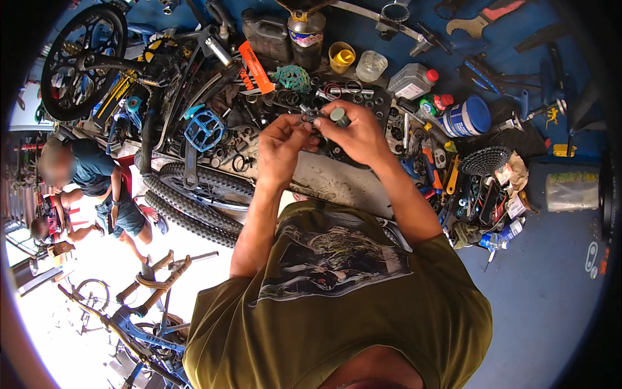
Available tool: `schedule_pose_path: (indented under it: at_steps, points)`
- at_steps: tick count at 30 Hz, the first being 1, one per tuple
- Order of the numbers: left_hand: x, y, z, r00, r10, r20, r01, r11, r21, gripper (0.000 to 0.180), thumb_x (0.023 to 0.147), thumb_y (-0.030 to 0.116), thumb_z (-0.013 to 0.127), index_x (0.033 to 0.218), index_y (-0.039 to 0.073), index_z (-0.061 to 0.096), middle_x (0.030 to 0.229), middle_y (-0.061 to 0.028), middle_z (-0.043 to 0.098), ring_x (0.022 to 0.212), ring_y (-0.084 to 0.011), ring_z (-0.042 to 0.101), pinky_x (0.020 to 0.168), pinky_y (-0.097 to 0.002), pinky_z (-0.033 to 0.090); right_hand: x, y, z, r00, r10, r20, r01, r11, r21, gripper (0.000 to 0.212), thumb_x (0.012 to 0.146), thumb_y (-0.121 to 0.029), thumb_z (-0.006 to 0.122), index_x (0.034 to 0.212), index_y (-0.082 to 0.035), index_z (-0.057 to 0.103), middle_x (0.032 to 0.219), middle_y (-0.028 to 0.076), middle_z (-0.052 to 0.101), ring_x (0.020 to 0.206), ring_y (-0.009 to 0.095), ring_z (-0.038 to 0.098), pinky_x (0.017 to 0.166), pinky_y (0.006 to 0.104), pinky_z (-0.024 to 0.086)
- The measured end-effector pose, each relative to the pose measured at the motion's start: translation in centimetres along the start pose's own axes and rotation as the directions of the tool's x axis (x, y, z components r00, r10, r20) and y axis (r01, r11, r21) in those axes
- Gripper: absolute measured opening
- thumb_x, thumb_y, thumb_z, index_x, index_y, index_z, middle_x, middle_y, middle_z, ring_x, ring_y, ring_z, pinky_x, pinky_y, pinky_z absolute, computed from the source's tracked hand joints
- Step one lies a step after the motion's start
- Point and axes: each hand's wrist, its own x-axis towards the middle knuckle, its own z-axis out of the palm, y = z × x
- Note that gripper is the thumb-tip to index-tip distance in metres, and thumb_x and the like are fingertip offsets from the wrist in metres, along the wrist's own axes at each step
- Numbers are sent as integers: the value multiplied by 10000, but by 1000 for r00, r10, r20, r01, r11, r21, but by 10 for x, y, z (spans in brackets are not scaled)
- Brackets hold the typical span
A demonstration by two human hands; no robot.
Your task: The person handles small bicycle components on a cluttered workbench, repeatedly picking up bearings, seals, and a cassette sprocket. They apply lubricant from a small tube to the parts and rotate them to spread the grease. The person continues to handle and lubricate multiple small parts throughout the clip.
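Observation:
Above the cluttered bench, my left hand (284,144) and my right hand (357,135) meet with fingertips pinched. Between them is a small dark metal part (311,118), too small to name; both hands grip it. A short grey-green cylinder (338,117) sticks up by my right thumb and forefinger, seemingly held in that hand; its lower part is hidden by the fingers. Just beyond the fingers lie several metal rings and small parts (353,87) on a dark tray. A blue flat pedal (205,129) on a crank arm is left of my left hand.
Knobby tyres (194,217) and a large chainring (84,65) stand at the left. Right of my hands are a cassette (486,161), a blue tub (468,117) and a grey bottle (413,81). Another person (97,168) is at the far left, near a blue bicycle frame (139,334).

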Motion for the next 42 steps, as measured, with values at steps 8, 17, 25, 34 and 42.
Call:
schedule_pose_path:
  at_steps: [8,17,25,34,42]
  points:
    - [-4,23,3,988,-121,96,144,946,-289,247,987,87,608,1169,-80,620,978,-180,711,818,-235,720,717,-341,620,-3,-23,-29,975,166,147,-196,956,220,260,954,-287,682,926,-28,691,731,27,681,655,56,559,595,245,429]
    - [-3,12,11,997,60,45,-61,998,17,108,963,83,648,979,-20,620,877,-98,690,752,-179,708,643,-311,595,-11,-27,-15,999,25,22,-25,1000,-4,257,931,-290,684,901,-35,675,661,109,650,600,128,582,577,326,452]
    - [-2,12,8,997,-49,59,50,998,-24,162,984,126,632,973,-36,626,820,-98,687,672,-162,688,613,-298,589,-13,-15,-14,994,78,71,-78,997,-9,235,957,-271,671,923,-38,666,685,40,650,635,74,572,579,266,446]
    - [1,6,1,983,-154,97,175,949,-264,189,998,164,602,1010,-22,628,898,-115,692,759,-198,699,644,-310,594,-7,-7,-24,977,178,122,-194,971,140,245,959,-269,669,919,-26,667,693,6,644,646,61,584,597,240,456]
    - [9,-8,-1,991,-65,115,89,972,-216,42,952,61,607,981,32,615,902,-50,665,778,-150,657,679,-318,574,-9,-8,-30,1000,26,4,-26,999,-23,246,936,-308,695,1000,-71,706,806,55,702,733,133,644,683,294,494]
